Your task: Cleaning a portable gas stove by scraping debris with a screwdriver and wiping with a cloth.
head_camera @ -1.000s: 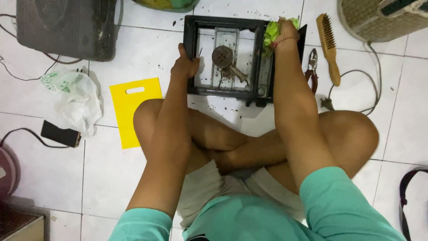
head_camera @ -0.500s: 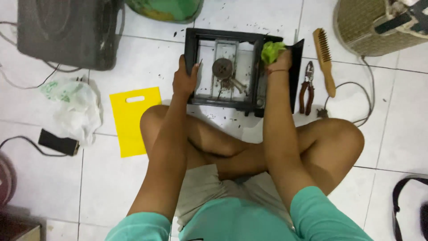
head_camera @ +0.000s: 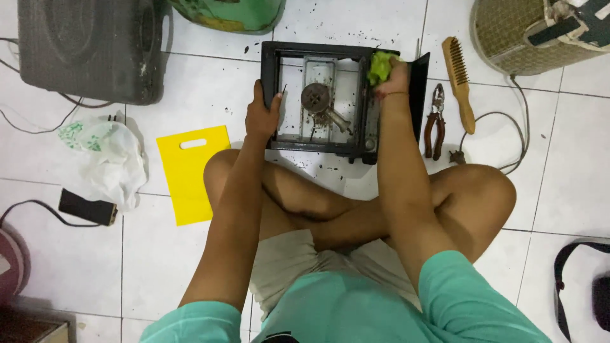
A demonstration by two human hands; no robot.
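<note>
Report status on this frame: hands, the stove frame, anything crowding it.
Left hand grips black stove frame at its left edge. Right hand presses green cloth on the right rail. Pliers and wire brush lie alongside, apart.

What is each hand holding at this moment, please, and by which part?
The left hand grips the black stove frame by its left edge; the right hand holds a bunched green cloth against the frame's top-right corner.

White tiled floor (head_camera: pixel 559 190) with dark grout lines, scattered black specks, even indoor light
</note>
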